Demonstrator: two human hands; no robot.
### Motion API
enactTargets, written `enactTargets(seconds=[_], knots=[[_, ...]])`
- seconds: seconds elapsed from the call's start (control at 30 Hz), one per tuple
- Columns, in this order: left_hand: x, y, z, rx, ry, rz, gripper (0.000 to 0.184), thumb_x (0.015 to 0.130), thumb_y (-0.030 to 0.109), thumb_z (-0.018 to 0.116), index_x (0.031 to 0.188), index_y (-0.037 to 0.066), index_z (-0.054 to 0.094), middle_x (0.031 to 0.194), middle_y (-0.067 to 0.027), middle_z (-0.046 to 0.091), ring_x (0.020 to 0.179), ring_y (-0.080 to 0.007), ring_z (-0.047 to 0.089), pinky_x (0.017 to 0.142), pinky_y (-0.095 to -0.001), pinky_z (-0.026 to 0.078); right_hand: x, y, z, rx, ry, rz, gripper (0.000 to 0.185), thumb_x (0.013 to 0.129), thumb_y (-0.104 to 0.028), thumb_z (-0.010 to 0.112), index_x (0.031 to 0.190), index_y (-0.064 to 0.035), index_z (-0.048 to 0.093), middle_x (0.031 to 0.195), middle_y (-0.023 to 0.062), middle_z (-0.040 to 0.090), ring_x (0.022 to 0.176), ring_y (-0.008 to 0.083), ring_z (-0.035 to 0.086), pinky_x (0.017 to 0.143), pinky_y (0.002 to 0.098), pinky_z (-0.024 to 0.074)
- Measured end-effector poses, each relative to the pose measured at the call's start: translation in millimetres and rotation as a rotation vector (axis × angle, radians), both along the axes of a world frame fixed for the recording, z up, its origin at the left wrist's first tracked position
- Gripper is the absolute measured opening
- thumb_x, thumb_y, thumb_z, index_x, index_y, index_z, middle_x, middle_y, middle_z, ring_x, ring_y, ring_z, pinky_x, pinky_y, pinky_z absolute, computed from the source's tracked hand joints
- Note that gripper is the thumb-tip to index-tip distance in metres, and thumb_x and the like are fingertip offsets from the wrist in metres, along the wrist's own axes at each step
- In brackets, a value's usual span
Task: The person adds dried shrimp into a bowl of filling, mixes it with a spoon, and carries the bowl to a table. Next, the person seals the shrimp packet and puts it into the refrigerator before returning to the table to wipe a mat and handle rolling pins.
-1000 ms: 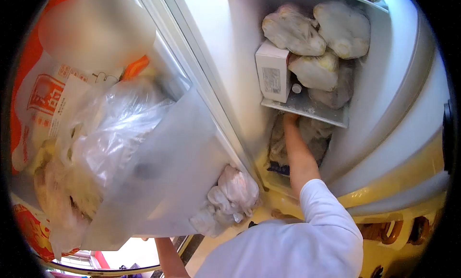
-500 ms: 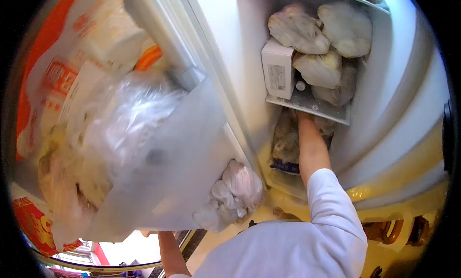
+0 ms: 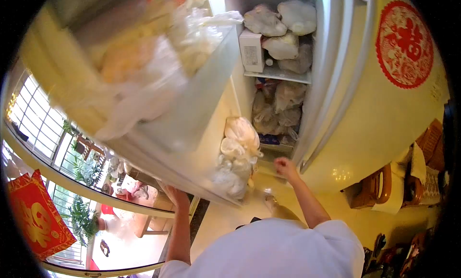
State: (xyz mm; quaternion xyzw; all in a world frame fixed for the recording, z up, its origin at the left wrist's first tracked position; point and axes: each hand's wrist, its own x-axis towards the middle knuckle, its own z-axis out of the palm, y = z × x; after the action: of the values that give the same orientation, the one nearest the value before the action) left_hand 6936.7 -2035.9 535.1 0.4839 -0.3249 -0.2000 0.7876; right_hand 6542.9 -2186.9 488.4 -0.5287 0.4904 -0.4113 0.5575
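Observation:
My right hand (image 3: 285, 167) is in front of the lower freezer compartment, fingers curled, with nothing visible in it. Beside it, several plastic-wrapped packs (image 3: 279, 107) fill that compartment. On the shelf (image 3: 283, 77) above lie several bagged frozen lumps (image 3: 297, 17) and a white box (image 3: 251, 51). At the open freezer door (image 3: 189, 175), my left hand (image 3: 176, 196) touches the outer side near its lower edge, fingers stretched out and partly hard to see. Bagged food (image 3: 144, 76) sits in the door bins, blurred. A lower bundle of plastic bags (image 3: 235, 155) rests inside the door.
A closed fridge door (image 3: 355, 129) with a round red paper decoration (image 3: 405, 44) stands at the right. Wooden furniture (image 3: 372, 189) is beyond it. At the lower left are a red hanging decoration (image 3: 38, 215), potted plants (image 3: 82, 220) and a window (image 3: 38, 110).
My right hand has come out of the lower compartment, which now shows its packs. The door has shifted relative to the compartments, my left hand remaining by it. The view has moved.

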Motion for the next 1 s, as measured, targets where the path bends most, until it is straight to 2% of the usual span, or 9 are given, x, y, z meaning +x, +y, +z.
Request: enactTargets(seconds=[0.17, 0.2, 0.23, 0.27, 0.33, 0.4, 0.47, 0.87, 1.0], knots=[[-87.3, 38.3, 9.8, 0.239, -0.438, -0.075, 0.035, 0.087, 0.011, 0.053, 0.117, -0.001, 0.041, 0.098, -0.0101, 0.050, 0.089, -0.0178, 0.049, 0.077, -0.0311, 0.040, -87.8, 95.9, -57.2, 0.427, 0.502, 0.690, 0.029, 0.079, -0.029, 0.064, 0.098, -0.0070, 0.062, 0.082, 0.0050, 0.063, 0.070, 0.0140, 0.061, 0.058, 0.0261, 0.0472], [-103.6, 49.8, 44.8, 0.437, -0.400, -0.334, 0.026, 0.086, 0.011, 0.056, 0.107, -0.001, 0.048, 0.082, -0.0052, 0.053, 0.077, -0.0156, 0.051, 0.069, -0.0303, 0.042, -95.5, 109.5, -57.3, 0.424, 0.505, 0.680, 0.029, 0.079, -0.029, 0.064, 0.098, -0.0070, 0.062, 0.082, 0.0050, 0.063, 0.070, 0.0140, 0.061, 0.058, 0.0261, 0.0472], [-138.5, 41.2, 67.5, 0.224, -0.429, -0.319, 0.015, 0.084, 0.011, 0.058, 0.094, 0.000, 0.054, 0.073, -0.0028, 0.055, 0.068, -0.0146, 0.052, 0.061, -0.0304, 0.043, -104.1, 121.8, -48.0, 0.444, 0.520, 0.662, 0.030, 0.079, -0.029, 0.064, 0.099, -0.0066, 0.062, 0.084, 0.0054, 0.063, 0.072, 0.0147, 0.062, 0.059, 0.0266, 0.0479], [-147.8, 33.0, 59.3, 0.341, -0.627, -0.356, 0.014, 0.083, 0.013, 0.060, 0.090, 0.002, 0.056, 0.078, -0.0080, 0.058, 0.068, -0.0195, 0.055, 0.061, -0.0329, 0.043, -109.8, 128.6, -42.6, 0.463, 0.536, 0.642, 0.031, 0.079, -0.029, 0.063, 0.100, -0.0061, 0.063, 0.086, 0.0058, 0.064, 0.073, 0.0153, 0.063, 0.061, 0.0272, 0.0486], [-192.2, 15.9, 78.9, 0.314, -0.709, -0.468, 0.021, 0.080, 0.018, 0.063, 0.092, 0.001, 0.057, 0.082, -0.0156, 0.059, 0.077, -0.0315, 0.058, 0.067, -0.0374, 0.045, -117.6, 130.7, -40.5, 0.471, 0.540, 0.657, 0.033, 0.079, -0.028, 0.063, 0.102, -0.0051, 0.062, 0.088, 0.0058, 0.064, 0.074, 0.0156, 0.063, 0.061, 0.0278, 0.0491], [-228.9, -8.8, 74.6, 0.245, -0.698, -0.508, 0.020, 0.080, 0.017, 0.064, 0.090, 0.002, 0.055, 0.080, -0.0124, 0.056, 0.074, -0.0269, 0.052, 0.067, -0.0361, 0.042, -117.9, 132.8, -33.6, 0.367, 0.543, 0.541, 0.035, 0.079, -0.028, 0.063, 0.104, -0.0030, 0.061, 0.088, 0.0068, 0.064, 0.074, 0.0152, 0.063, 0.062, 0.0286, 0.0498], [-261.8, -36.6, 70.1, 0.194, -0.952, -0.411, 0.041, 0.081, 0.027, 0.063, 0.102, -0.004, 0.046, 0.087, -0.0210, 0.055, 0.084, -0.0388, 0.054, 0.069, -0.0441, 0.044, -123.7, 127.9, -28.3, 0.317, 0.532, 0.511, 0.036, 0.079, -0.027, 0.063, 0.105, -0.0022, 0.060, 0.088, 0.0072, 0.064, 0.073, 0.0150, 0.063, 0.062, 0.0286, 0.0499], [-358.9, -138.9, 90.1, 0.053, -1.146, -0.254, 0.046, 0.082, 0.026, 0.061, 0.104, -0.007, 0.037, 0.088, -0.0198, 0.048, 0.078, -0.0391, 0.053, 0.062, -0.0442, 0.047, -210.9, 116.7, -54.8, 0.317, 0.525, 0.275, 0.038, 0.078, -0.025, 0.062, 0.106, 0.0010, 0.059, 0.087, 0.0106, 0.064, 0.072, 0.0172, 0.064, 0.062, 0.0297, 0.0508], [-365.3, -153.7, 101.4, 0.240, -1.115, -0.425, 0.041, 0.081, 0.021, 0.061, 0.104, -0.005, 0.040, 0.097, -0.0193, 0.048, 0.085, -0.0402, 0.052, 0.066, -0.0451, 0.048, -206.3, 131.3, -52.6, 0.368, 0.389, 0.116, 0.038, 0.079, -0.026, 0.062, 0.106, 0.0010, 0.059, 0.085, 0.0087, 0.063, 0.070, 0.0150, 0.063, 0.060, 0.0281, 0.0492]])
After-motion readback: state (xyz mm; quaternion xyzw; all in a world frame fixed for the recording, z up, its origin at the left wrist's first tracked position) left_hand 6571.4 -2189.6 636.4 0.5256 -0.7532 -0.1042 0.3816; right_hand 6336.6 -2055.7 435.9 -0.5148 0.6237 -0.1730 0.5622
